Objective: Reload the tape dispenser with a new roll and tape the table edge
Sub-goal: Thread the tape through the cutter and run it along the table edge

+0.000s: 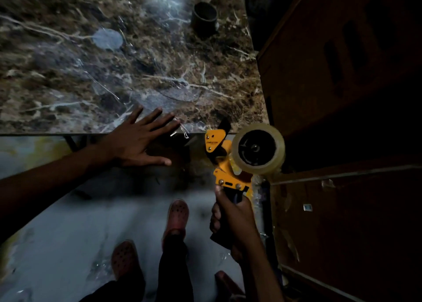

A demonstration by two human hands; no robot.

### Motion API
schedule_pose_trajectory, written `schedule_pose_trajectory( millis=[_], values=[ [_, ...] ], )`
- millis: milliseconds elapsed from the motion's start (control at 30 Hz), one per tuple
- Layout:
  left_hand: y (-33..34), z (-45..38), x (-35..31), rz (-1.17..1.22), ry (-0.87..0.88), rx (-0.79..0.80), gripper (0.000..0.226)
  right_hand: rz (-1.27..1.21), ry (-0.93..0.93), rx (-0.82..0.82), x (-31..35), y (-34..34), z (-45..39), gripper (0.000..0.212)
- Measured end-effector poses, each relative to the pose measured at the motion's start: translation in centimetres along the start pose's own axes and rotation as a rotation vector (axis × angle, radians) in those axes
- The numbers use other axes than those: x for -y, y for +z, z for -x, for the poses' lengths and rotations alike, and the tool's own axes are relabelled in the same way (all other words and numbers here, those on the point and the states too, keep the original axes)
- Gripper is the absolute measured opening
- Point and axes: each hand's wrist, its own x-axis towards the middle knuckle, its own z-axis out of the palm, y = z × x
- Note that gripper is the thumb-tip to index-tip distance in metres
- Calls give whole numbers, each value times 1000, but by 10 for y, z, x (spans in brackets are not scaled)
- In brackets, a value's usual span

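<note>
My right hand (235, 219) grips the black handle of a yellow tape dispenser (225, 164), held just off the table's near right corner. A clear tape roll (260, 148) sits on its spool, and its black blade end points at the table edge (68, 133). My left hand (139, 139) lies flat with fingers spread over the near edge of the marble-patterned table (114, 73). Just past its fingertips a shiny strip of clear tape (180, 129) glints on the edge.
A dark empty tape core (204, 18) stands upright at the table's far right. Brown cardboard boxes (342, 73) crowd the right side, close to the dispenser. Below the table are the grey floor and my feet in perforated clogs (177, 217).
</note>
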Motion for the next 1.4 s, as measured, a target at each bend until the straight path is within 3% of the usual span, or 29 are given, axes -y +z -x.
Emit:
schedule_pose_trajectory(
  millis=[200,333,733,1000,1067,1133,1267,1400],
  values=[
    [-2,0,0,29,-21,-16,115,-74,-114,117,75,32,-56,35],
    [-3,-4,6,39,-129,-46,113,-148,-109,179,107,50,-108,39],
    [-5,-18,13,57,-229,-96,111,-81,16,277,134,64,-182,51],
    [-7,-19,10,35,-234,-107,113,-52,62,294,137,60,-187,37],
    [-9,-19,9,37,-243,-82,112,-83,88,254,136,60,-183,37],
    [-15,-19,9,54,-255,-36,112,-26,-24,136,134,59,-181,38],
    [-43,-22,-2,130,-328,-6,109,461,-354,-223,138,52,-167,26],
    [-91,-34,-17,213,-422,-155,103,620,-702,-430,169,63,-149,56]
  ],
)
